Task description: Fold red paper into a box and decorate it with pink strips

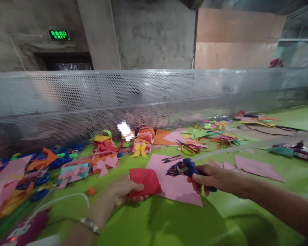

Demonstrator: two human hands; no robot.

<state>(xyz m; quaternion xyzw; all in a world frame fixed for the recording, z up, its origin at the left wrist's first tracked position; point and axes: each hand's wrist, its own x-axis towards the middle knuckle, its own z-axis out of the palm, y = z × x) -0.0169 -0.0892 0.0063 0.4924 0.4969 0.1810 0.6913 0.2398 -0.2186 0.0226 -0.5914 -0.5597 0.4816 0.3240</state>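
My left hand (123, 191) is closed on a folded red paper piece (145, 181), thumb on top, holding it just above the green table (169, 222). My right hand (210, 177) grips a blue glue gun (186, 168) whose nozzle points left toward the red paper. A pink paper sheet (174, 186) lies under both. A bracelet is on my left wrist.
Small snips (171, 158) and red-handled scissors (188, 148) lie beyond the pink sheet. Several paper bows (141, 148) and coloured scraps crowd the left and back. A perforated metal fence (154, 95) runs along the far edge. Another glue gun (295, 151) lies right.
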